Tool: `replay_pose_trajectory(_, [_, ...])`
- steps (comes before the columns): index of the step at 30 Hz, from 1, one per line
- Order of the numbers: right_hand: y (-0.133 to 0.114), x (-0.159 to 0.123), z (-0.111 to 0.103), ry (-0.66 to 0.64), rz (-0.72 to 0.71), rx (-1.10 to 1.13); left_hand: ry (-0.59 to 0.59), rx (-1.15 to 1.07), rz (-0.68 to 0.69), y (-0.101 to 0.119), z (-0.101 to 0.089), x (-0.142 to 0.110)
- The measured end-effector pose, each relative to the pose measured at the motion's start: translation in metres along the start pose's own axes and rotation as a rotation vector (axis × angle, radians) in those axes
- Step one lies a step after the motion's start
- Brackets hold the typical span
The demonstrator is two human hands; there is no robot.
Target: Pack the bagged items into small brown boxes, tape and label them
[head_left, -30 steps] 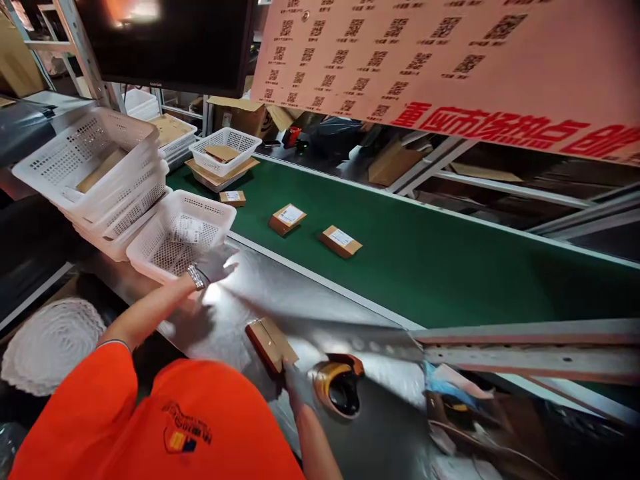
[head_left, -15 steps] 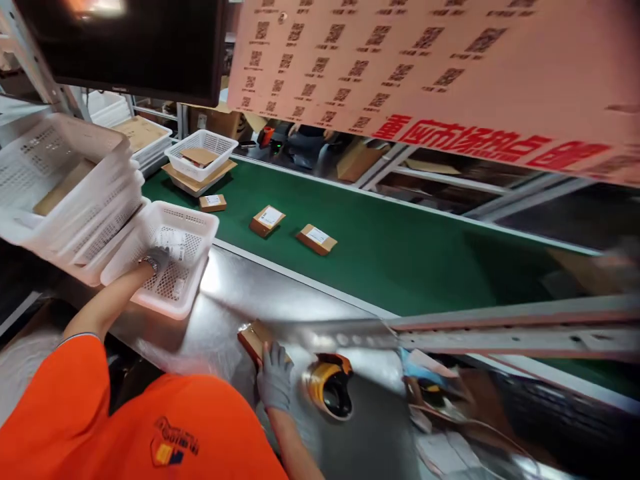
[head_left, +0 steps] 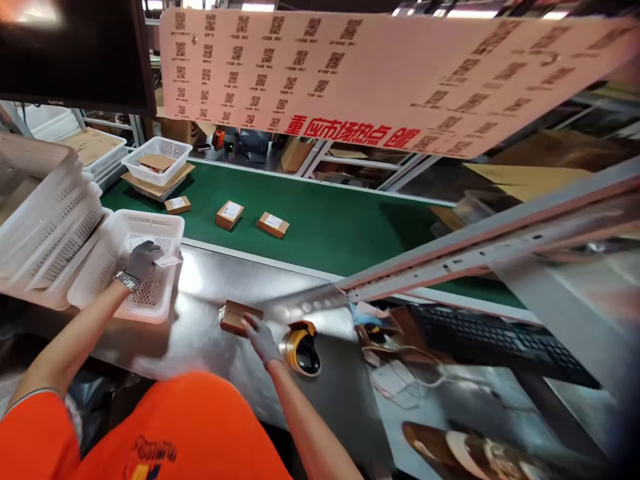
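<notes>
My gloved left hand [head_left: 141, 259] is over the nearest white mesh basket [head_left: 103, 263] and pinches a small white slip [head_left: 167, 261] above its right rim. My gloved right hand [head_left: 259, 335] rests on a small brown cardboard box [head_left: 236, 316] that lies on the steel worktop [head_left: 210, 333]. A yellow and black tape dispenser [head_left: 300, 347] sits just to the right of that hand.
Three small labelled boxes [head_left: 229, 215] ride on the green conveyor belt [head_left: 350, 227], with a basket of cardboard [head_left: 157, 160] at its far left. Stacked white baskets [head_left: 40, 213] stand at left. A keyboard [head_left: 495, 337] and a steel rail [head_left: 475, 247] lie to the right.
My left hand went into the near basket and now lifts a white slip out of it. My right hand has slid along the small box. The view has swung right.
</notes>
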State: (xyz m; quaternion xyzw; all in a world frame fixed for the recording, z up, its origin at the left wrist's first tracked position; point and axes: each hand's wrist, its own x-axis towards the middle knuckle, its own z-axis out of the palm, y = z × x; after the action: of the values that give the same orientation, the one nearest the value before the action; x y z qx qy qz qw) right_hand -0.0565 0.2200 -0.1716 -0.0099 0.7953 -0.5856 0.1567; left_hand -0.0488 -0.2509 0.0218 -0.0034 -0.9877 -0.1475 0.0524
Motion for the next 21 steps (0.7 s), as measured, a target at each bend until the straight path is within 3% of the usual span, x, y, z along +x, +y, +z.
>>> replay_pose_trajectory(2, [-0.037, -0.015, 0.011, -0.095, 0.137, 0.289, 0.015, -0.045, 0.228, 0.040, 0.018, -0.006])
replay_pose_trajectory(4, [-0.068, -0.032, 0.020, -0.287, 0.242, 0.534, 0.022, -0.099, 0.444, 0.086, 0.045, -0.016])
replay_pose_trajectory(6, [-0.089, -0.048, 0.025, -0.421, 0.258, 0.611, 0.044, -0.171, 0.648, 0.128, 0.076, -0.026])
replay_pose_trajectory(8, [-0.096, -0.064, 0.023, -0.430, 0.229, 0.597, 0.043, -0.261, 0.707, 0.160, 0.104, -0.038])
replay_pose_trajectory(10, [-0.093, -0.077, 0.017, -0.335, 0.223, 0.595, 0.063, -0.401, 0.539, 0.181, 0.126, -0.048])
replay_pose_trajectory(13, [-0.079, -0.090, 0.010, -0.117, 0.227, 0.623, 0.063, -0.752, 0.001, 0.203, 0.149, -0.065])
replay_pose_trajectory(15, [-0.069, -0.095, 0.008, -0.008, 0.197, 0.613, -0.157, -1.014, -0.267, 0.218, 0.160, -0.076])
replay_pose_trajectory(18, [-0.058, -0.101, 0.008, 0.014, 0.169, 0.592, -0.579, -1.216, -0.379, 0.239, 0.171, -0.090])
replay_pose_trajectory(19, [-0.056, -0.103, 0.008, 0.007, 0.169, 0.596, -0.620, -1.238, -0.395, 0.245, 0.173, -0.093])
replay_pose_trajectory(21, [-0.052, -0.108, 0.006, 0.002, 0.178, 0.619, -0.552, -1.279, -0.450, 0.255, 0.175, -0.095])
